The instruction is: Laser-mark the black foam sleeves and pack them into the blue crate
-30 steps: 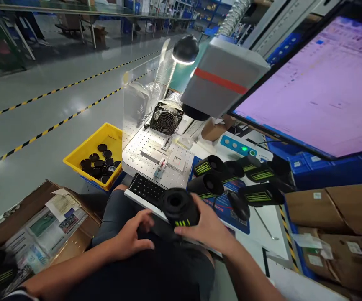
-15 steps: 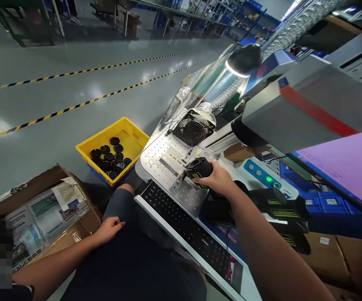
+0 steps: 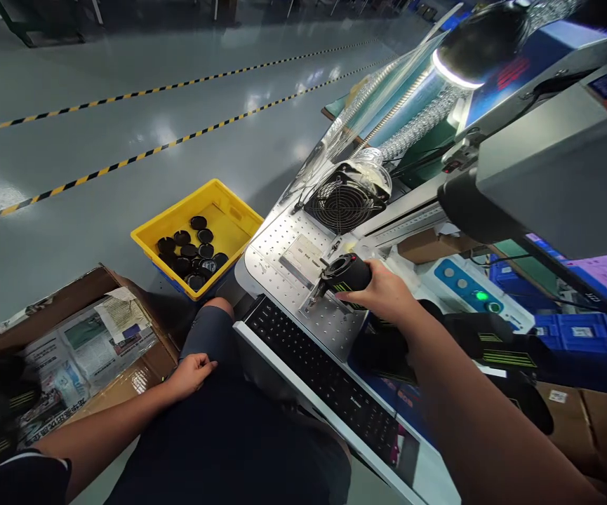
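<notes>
My right hand (image 3: 384, 293) is wrapped around a black cylindrical device with green markings (image 3: 346, 273) and holds it on its side on the perforated metal work plate (image 3: 292, 266), against a small fixture. My left hand (image 3: 191, 372) rests on my thigh with its fingers curled loosely and nothing in it. More black devices with green stripes (image 3: 497, 347) lie on the bench to the right, behind my right forearm.
A black keyboard (image 3: 329, 386) lies in front of the plate. A yellow bin (image 3: 198, 245) holding several black round caps stands on the floor to the left. A cardboard box with newspaper (image 3: 87, 351) is near my left arm. A fan (image 3: 342, 203), a lamp (image 3: 471, 42) and the grey machine head (image 3: 561, 168) stand above the plate.
My right hand carried the black device from my lap up onto the metal plate and now holds it at the fixture. My left hand let go and dropped to my thigh.
</notes>
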{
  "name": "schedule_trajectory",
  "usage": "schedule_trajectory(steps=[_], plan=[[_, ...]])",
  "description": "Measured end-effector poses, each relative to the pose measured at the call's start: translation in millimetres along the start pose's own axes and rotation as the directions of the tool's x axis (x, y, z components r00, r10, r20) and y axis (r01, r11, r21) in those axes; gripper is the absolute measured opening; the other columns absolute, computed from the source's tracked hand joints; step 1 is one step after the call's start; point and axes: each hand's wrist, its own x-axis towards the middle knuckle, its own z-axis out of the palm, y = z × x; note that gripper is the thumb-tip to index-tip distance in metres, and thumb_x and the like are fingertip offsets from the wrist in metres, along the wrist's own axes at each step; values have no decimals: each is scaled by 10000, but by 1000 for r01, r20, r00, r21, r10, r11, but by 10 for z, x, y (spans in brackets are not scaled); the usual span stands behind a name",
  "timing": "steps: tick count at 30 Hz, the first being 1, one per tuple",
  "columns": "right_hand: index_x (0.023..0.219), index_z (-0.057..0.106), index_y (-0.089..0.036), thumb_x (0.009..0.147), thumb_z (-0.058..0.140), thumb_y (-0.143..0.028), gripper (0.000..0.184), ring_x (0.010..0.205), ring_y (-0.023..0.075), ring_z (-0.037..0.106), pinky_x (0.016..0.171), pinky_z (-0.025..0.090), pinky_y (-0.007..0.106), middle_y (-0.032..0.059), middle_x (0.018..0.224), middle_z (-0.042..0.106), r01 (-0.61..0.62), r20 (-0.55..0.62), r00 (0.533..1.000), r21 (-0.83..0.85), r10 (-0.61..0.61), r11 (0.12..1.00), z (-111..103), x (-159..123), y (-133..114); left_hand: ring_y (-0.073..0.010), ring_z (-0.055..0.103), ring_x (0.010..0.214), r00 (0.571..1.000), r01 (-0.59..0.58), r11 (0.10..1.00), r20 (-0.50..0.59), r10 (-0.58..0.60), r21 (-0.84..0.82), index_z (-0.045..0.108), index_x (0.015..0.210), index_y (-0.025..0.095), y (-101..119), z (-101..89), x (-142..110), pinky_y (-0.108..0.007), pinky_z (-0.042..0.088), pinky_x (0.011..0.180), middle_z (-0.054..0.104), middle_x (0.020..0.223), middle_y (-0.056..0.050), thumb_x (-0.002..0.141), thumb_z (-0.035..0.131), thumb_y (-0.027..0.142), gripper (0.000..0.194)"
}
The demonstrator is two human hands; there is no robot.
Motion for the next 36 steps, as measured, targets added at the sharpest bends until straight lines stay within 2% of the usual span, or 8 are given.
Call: schedule_trajectory(steps=[8, 12, 20, 25, 31, 34, 36], plan=[[1195, 559, -205, 612, 811, -574, 735, 930, 321, 664, 702, 488, 372, 106, 1057, 691, 39, -43, 998, -57, -42, 998, 49, 21, -2, -101, 342, 396, 1000, -1, 1000, 8, 1, -17, 406, 673, 247, 37, -8, -28, -253, 217, 462, 353, 398, 106, 731, 509, 849, 613], [1132, 580, -211, 636, 811, -532, 634, 914, 314, 661, 694, 471, 371, 88, 1000, 697, 55, -28, 998, -87, -57, 995, 24, 22, -21, -98, 322, 381, 1000, -3, 1000, 23, 3, -27, 407, 683, 248, 34, -15, -21, -251, 206, 454, 340, 383, 114, 748, 506, 841, 605], [1105, 583, -241, 639, 811, -494, 577, 961, 338, 657, 728, 472, 395, 80, 997, 707, 58, -9, 998, -122, -60, 991, -6, 32, -92, -98, 336, 369, 1000, 7, 999, 14, -6, -44, 404, 681, 247, 59, 11, -11, -247, 214, 438, 346, 391, 115, 718, 511, 864, 627], [1086, 582, -239, 607, 828, -475, 589, 921, 342, 666, 705, 471, 393, 76, 942, 709, 47, 9, 999, -148, -46, 988, -22, 81, -119, -97, 342, 345, 1000, 26, 998, 8, -26, -64, 408, 683, 248, 57, 27, 0, -239, 215, 404, 374, 374, 109, 687, 516, 887, 649], [1108, 557, -238, 607, 827, -473, 616, 892, 327, 661, 663, 445, 366, 66, 940, 695, 42, 50, 998, -201, -32, 979, -73, 141, -147, -101, 274, 257, 995, 80, 995, 57, -77, -60, 402, 714, 261, 84, -21, 4, -229, 166, 309, 391, 331, 112, 705, 503, 884, 631], [1091, 555, -232, 610, 838, -447, 599, 894, 317, 660, 675, 454, 362, 62, 939, 695, 30, 63, 998, -170, -19, 985, -28, 136, -100, -96, 269, 248, 995, 86, 994, 66, -81, -72, 399, 712, 261, 89, -27, 11, -220, 170, 287, 402, 333, 112, 727, 519, 855, 607], [1087, 560, -231, 600, 851, -449, 608, 879, 313, 663, 687, 467, 371, 58, 921, 694, 50, 32, 998, -140, -45, 989, 23, 146, -43, -94, 268, 247, 995, 87, 993, 65, -81, -82, 398, 708, 260, 73, -27, 24, -214, 172, 277, 410, 336, 111, 737, 529, 839, 594]])
